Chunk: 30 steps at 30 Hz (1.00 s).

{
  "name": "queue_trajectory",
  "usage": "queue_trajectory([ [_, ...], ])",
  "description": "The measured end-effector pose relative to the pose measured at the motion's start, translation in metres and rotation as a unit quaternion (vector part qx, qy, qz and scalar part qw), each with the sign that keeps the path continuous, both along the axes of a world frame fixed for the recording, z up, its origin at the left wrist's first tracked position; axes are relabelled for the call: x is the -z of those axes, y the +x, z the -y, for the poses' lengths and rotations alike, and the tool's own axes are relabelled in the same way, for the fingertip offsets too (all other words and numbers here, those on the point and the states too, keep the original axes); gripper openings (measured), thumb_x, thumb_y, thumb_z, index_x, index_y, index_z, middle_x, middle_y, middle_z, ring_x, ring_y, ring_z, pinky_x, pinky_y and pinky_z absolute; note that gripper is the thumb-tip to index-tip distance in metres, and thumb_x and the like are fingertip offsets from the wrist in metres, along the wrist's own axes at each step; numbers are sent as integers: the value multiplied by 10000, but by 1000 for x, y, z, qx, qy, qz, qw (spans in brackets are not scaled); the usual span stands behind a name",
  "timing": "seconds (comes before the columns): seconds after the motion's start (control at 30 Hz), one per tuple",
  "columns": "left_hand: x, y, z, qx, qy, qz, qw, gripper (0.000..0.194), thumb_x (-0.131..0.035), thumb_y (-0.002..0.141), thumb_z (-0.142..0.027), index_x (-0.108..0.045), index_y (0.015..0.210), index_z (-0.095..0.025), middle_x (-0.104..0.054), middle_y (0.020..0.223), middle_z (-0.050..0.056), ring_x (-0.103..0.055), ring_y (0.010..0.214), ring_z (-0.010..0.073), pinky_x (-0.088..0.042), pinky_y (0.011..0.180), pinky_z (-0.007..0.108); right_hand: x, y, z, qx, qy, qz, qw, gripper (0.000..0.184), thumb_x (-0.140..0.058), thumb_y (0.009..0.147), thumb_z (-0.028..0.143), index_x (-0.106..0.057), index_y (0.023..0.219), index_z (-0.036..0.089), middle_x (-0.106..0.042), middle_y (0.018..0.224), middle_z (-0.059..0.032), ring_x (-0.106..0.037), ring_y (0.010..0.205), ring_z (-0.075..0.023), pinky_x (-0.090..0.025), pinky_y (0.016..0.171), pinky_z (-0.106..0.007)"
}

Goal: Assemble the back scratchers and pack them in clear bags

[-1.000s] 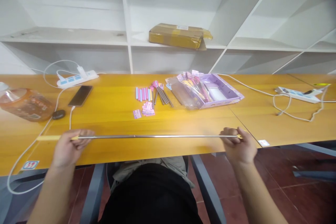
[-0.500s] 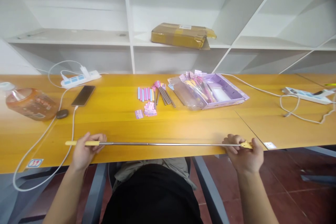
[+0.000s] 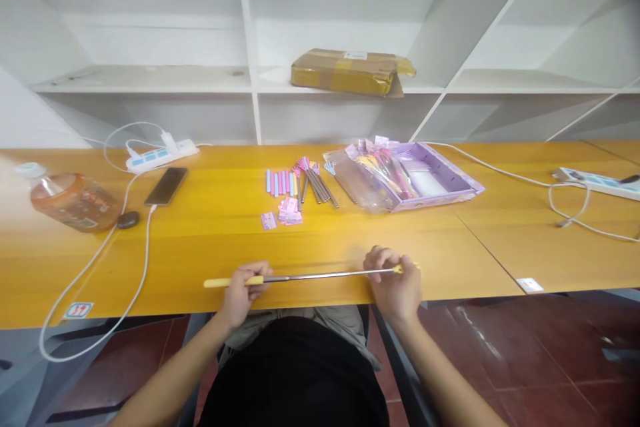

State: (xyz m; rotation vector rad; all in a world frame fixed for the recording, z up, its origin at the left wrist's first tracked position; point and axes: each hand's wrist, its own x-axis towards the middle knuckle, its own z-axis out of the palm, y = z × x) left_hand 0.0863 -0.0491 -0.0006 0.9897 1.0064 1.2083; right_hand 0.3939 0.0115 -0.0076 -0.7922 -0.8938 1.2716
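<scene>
Left hand (image 3: 238,296) and right hand (image 3: 399,291) have drawn closer, gripping one shortened yellow-handled rod (image 3: 323,275).

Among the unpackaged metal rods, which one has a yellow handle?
The rod held between the left hand and right hand. Only it does; the loose rods near the purple tray show bare metal ends.

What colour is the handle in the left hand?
The handle is yellow, seen best in the head view.
</scene>
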Motion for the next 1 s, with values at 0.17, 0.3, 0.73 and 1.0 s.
queue_trajectory([
  [0.17, 1, 25, -1, 31, -18, 30, 999, 462, -528, 843, -602, -302, 630, -260, -218, 565, -75, -157, 528, 112, -103, 542, 293, 15, -50, 28, -32, -7, 13, 999, 587, -388, 1115, 598, -617, 707, 244, -435, 704, -13, -375, 570, -178, -317, 577, -366],
  [0.3, -6, 24, -5, 6, -9, 23, 1000, 513, -557, 846, -633, -285, 621, -261, -182, 566, -76, -160, 541, 118, -125, 542, 295, 18, -59, 32, -26, -5, 5, 1000, 560, -374, 1113, 605, -578, 735, 247, -451, 734, -15, -355, 553, -167, -305, 546, -361],
  [0.73, -14, 51, -17, 36, 7, 39, 999, 446, -474, 811, -592, -234, 607, -277, -126, 547, -77, -121, 524, 119, -95, 566, 326, 0, -61, 31, 8, 31, -51, 998, 510, -415, 1119, 585, -452, 738, 248, -329, 668, 26, -267, 538, -163, -258, 566, -351],
  [1.0, 0, 86, 0, 86, 43, -14, 995, 408, -423, 887, -538, -301, 611, -263, -247, 574, -43, -225, 563, 148, -204, 596, 358, 31, -98, 58, -71, -22, 14, 997, 600, -367, 1080, 775, -546, 821, 263, -419, 777, -13, -375, 650, -204, -327, 564, -344],
])
